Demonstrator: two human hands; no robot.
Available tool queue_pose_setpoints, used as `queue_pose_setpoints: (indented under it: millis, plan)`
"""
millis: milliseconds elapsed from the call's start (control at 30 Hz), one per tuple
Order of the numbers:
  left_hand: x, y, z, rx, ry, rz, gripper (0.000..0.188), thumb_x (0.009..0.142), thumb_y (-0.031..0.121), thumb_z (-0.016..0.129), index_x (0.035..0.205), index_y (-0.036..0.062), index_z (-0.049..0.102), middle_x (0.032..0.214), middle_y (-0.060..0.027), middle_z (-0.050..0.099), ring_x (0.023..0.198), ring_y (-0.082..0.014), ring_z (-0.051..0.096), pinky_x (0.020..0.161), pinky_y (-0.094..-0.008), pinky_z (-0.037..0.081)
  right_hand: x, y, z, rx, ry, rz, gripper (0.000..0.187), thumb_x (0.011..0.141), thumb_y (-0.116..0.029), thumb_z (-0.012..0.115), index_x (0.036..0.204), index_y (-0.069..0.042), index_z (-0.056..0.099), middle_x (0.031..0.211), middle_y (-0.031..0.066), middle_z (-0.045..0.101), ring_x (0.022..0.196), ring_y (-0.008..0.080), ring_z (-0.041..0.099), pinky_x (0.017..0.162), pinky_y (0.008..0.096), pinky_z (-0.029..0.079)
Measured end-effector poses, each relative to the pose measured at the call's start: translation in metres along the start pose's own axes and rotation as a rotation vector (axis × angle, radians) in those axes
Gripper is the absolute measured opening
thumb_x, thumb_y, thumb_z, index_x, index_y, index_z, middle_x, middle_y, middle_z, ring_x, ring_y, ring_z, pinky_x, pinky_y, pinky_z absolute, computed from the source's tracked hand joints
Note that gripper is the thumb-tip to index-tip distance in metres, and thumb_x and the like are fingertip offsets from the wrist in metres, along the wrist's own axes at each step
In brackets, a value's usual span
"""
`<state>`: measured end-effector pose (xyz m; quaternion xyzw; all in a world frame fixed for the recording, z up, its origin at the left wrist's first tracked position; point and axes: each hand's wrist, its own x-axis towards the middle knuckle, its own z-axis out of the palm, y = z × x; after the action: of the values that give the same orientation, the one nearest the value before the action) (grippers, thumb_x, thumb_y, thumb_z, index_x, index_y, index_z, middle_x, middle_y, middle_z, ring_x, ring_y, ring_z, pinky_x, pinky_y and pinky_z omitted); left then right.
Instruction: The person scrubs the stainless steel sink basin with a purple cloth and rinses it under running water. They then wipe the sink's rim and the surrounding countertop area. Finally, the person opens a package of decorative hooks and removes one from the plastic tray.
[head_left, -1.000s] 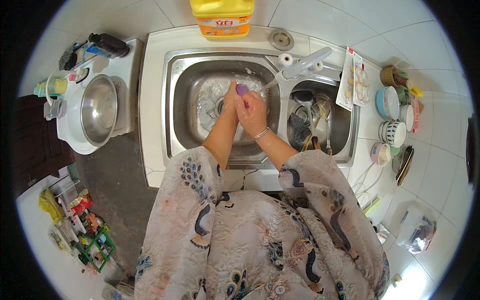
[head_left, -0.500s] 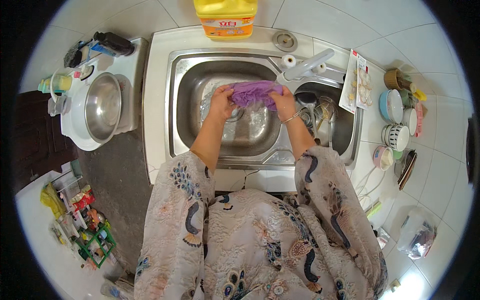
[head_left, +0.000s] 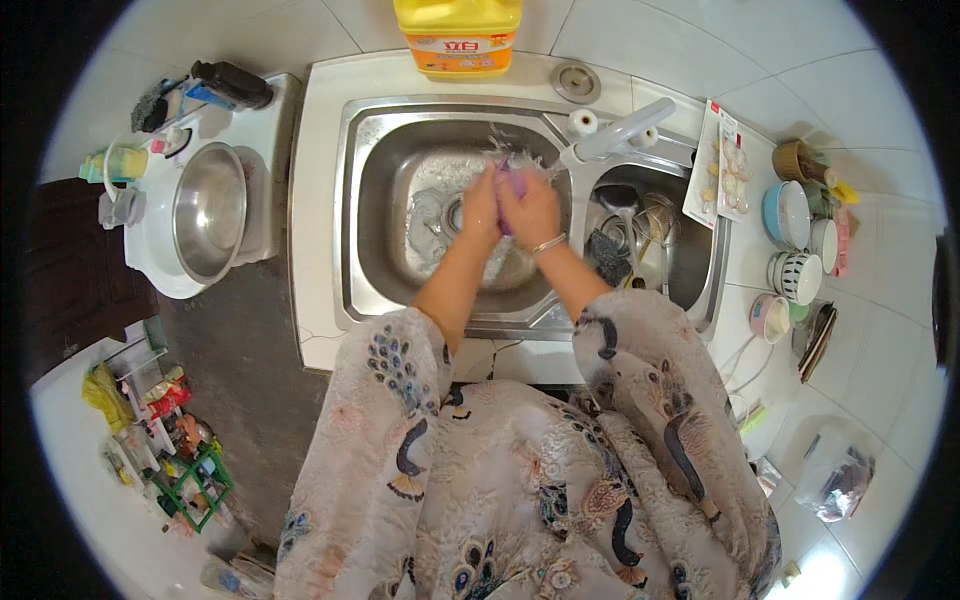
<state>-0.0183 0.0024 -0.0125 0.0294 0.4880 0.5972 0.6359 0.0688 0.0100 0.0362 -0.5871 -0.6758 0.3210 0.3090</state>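
Over the large basin of the steel sink [head_left: 375,215], my left hand [head_left: 481,210] and my right hand [head_left: 533,212] are pressed close together. Both are closed on a purple cloth [head_left: 506,183], bunched up so that only a narrow strip shows between them. Water splashes around the cloth and swirls whitish over the basin floor. The grey faucet [head_left: 628,128] stands to the right of my hands, above the divider between the basins. My fingers are partly hidden behind the backs of the hands and slightly blurred.
The small right basin holds a black ladle [head_left: 617,197], a dark scouring pad [head_left: 607,256] and other utensils. A yellow detergent jug [head_left: 461,40] stands behind the sink. Bowls [head_left: 787,214] line the right counter. A steel basin [head_left: 210,213] sits on the left.
The purple cloth was stretched between my hands; now it is bunched up. My hands have come together, the left moving right and the right moving left. More water splashes.
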Motion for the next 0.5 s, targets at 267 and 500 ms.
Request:
queue_pose_setpoints:
  millis: [267,500]
  plan:
    - [-0.01,0.012,-0.008,-0.088,-0.21,-0.343,0.03,0.089,0.033,0.046,0.107,0.0127,0.058,0.083,-0.0057,0.06,0.081,-0.0253,0.059,0.087,-0.0362,0.046,0.041,0.08,0.013,0.105,-0.117,0.242,0.026,0.088,-0.023,0.053,0.102,-0.002,0.056,0.088,0.0151,0.063,0.083,0.0269,0.061,0.075,0.0342,0.047]
    - [0.04,-0.014,-0.055,-0.149,-0.073,-0.292,0.024,0.086,0.026,0.053,0.097,0.0049,0.052,0.083,-0.01,0.059,0.075,-0.0299,0.058,0.071,-0.0406,0.05,-0.039,0.005,0.021,0.578,-0.123,0.066,0.014,0.086,-0.012,0.054,0.09,-0.001,0.062,0.089,0.0085,0.061,0.08,0.0176,0.058,0.072,0.0285,0.045]
